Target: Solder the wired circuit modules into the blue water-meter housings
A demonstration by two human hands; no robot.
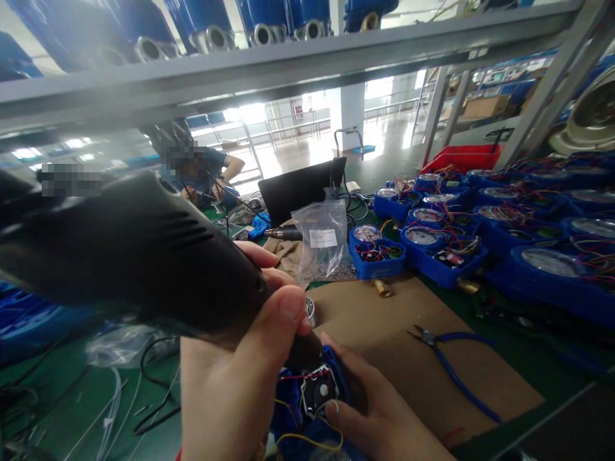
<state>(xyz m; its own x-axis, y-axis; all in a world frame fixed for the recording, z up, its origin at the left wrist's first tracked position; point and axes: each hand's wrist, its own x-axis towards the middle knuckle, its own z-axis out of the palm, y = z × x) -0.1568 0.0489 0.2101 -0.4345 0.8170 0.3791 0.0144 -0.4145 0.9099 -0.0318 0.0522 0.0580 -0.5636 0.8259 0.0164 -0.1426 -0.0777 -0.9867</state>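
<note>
My left hand [269, 333] is wrapped around the narrow front of a black electric screwdriver [192, 256], whose body with vent slots fills the left of the view. Its tip points down into a blue meter housing [288, 410] and is partly hidden there. Inside the housing sit a black part in a white frame [317, 390] and red and yellow wires. My right hand [369, 410] holds the housing's right side, thumb at the near edge and fingers along the far side. Brown cardboard [384, 333] lies under and beyond it.
Blue-handled cutters [451, 358] lie on the cardboard at right. Behind stand a clear labelled bag [321, 240] and several wired blue meter housings [432, 237]. Cables [158, 378] lie at left. A metal shelf [288, 61] crosses overhead. Another person [211, 169] sits across the bench.
</note>
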